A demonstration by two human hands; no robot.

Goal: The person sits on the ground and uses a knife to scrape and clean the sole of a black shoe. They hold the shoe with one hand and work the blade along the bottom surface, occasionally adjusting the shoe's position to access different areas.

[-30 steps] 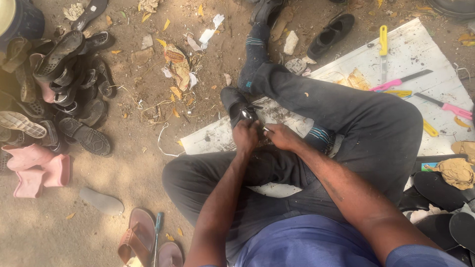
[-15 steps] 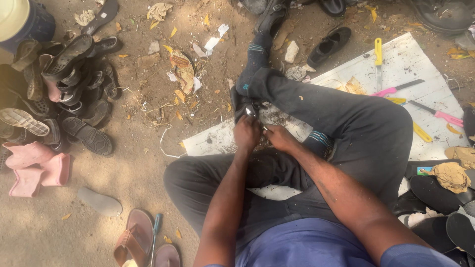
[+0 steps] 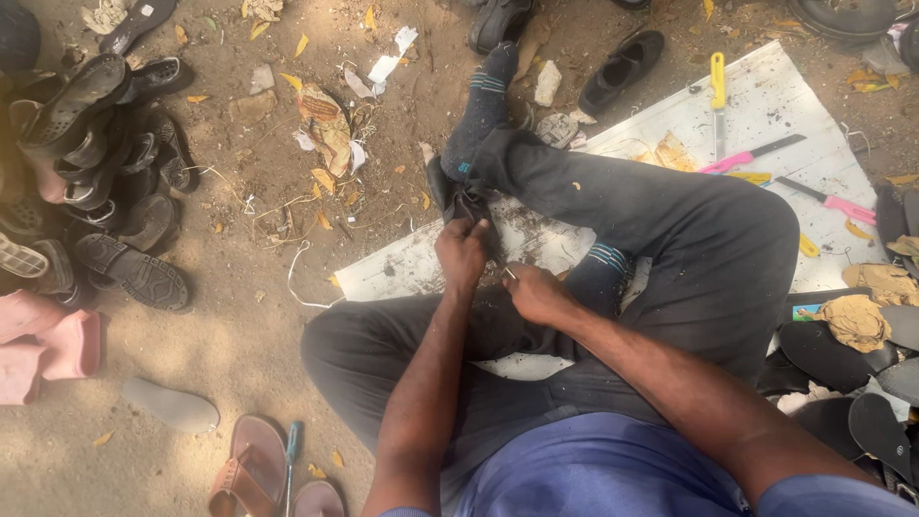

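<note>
You are sitting cross-legged on the ground, at the lower centre of the frame. Your right hand (image 3: 538, 292) is lying just right of centre, its grip clenching on a thin pale needle-like tool (image 3: 509, 274) that is poking out toward the left hand; the tool is too small to tell more. Your left hand (image 3: 461, 251), just left of it, is gripping the dark shoe (image 3: 458, 199) from below, fingers closing on its near end. The shoe is sitting at the centre of the frame, against your left leg, over the near edge of the white board (image 3: 412, 268).

Lower left, brown sandals (image 3: 251, 474) are lying on the dirt. At the left edge a pile of dark shoes (image 3: 105, 163) is sitting beside pink pieces (image 3: 43, 345). On the board at upper right, a yellow-handled tool (image 3: 717, 81) and a pink-handled knife (image 3: 751, 153) are lying well apart from your hands. At the top, a black shoe (image 3: 622, 67) is resting on the dirt.
</note>
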